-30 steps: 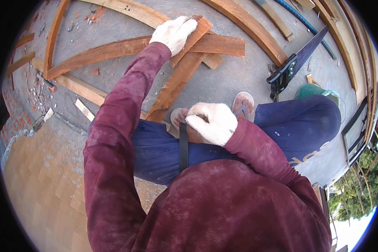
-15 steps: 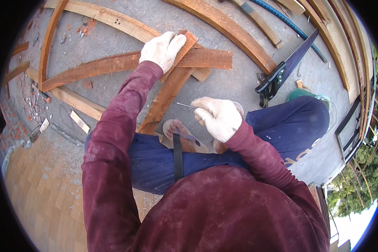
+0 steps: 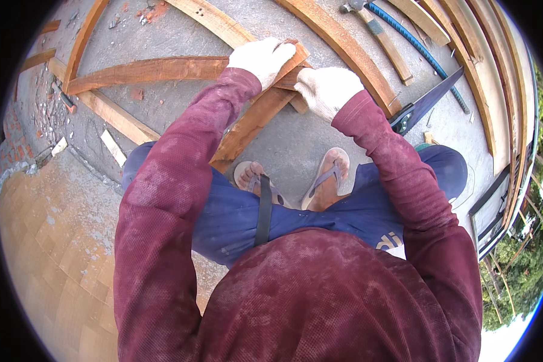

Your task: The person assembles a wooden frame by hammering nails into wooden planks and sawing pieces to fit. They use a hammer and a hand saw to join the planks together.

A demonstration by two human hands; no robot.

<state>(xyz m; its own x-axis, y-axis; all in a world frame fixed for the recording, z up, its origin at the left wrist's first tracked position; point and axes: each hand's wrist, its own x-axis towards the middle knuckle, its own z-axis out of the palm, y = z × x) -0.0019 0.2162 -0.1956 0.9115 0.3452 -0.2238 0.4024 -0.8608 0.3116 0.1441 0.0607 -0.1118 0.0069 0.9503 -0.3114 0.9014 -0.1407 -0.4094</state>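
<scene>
My gloved left hand (image 3: 260, 60) is closed around a short reddish wood piece (image 3: 295, 55), pressing it across a long wooden beam (image 3: 163, 68). Beside it, my gloved right hand (image 3: 330, 92) is pinched at the beam's right end, covering that end. The thin metal nail seen in its fingers a moment ago is hidden now by the glove. Under the crossing, another wooden beam (image 3: 253, 127) slants down toward my left foot. A paler plank (image 3: 214, 23) runs up behind my left hand.
A handsaw (image 3: 431, 102) lies to the right, next to a long wooden board (image 3: 344, 48). Farther off are a hammer (image 3: 383, 45) and a blue ribbed rod (image 3: 413, 33). Rubble and a red-tipped tool (image 3: 63, 98) lie at left. My sandalled feet rest on the concrete floor (image 3: 295, 139).
My right hand has moved up and forward from above my feet to the beam's end, beside my left hand. The left hand keeps its hold on the wood piece. The view has shifted slightly.
</scene>
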